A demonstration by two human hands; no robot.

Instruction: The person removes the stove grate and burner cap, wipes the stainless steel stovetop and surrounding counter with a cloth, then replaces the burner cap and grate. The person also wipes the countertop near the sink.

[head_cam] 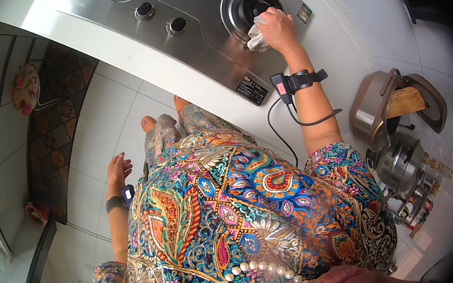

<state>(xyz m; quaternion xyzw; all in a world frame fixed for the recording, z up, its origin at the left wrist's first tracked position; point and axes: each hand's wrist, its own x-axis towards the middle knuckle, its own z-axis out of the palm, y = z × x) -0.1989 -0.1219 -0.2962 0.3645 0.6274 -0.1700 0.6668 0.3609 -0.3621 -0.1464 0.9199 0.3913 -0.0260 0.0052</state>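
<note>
My right hand (278, 30) grips a crumpled whitish cloth (257, 40) against the near edge of a round gas burner (232, 16), set in a stainless steel cooktop (204, 6). Part of the burner's black centre is hidden by my fingers. Two black control knobs (177, 25) stand to the left on the cooktop. A sticker bearing writing (252, 89) lies at its near corner. My left hand (119, 169) hangs beside my body above the tiled floor, fingers loosely apart, holding nothing.
Along the cooktop runs a white counter edge (141, 61). At the right stand a rice cooker (371, 104) with its lid raised and a steel pot (400, 161). A black cable (271, 127) hangs from the device on my right wrist. At the far left is a floral round seat (25, 89).
</note>
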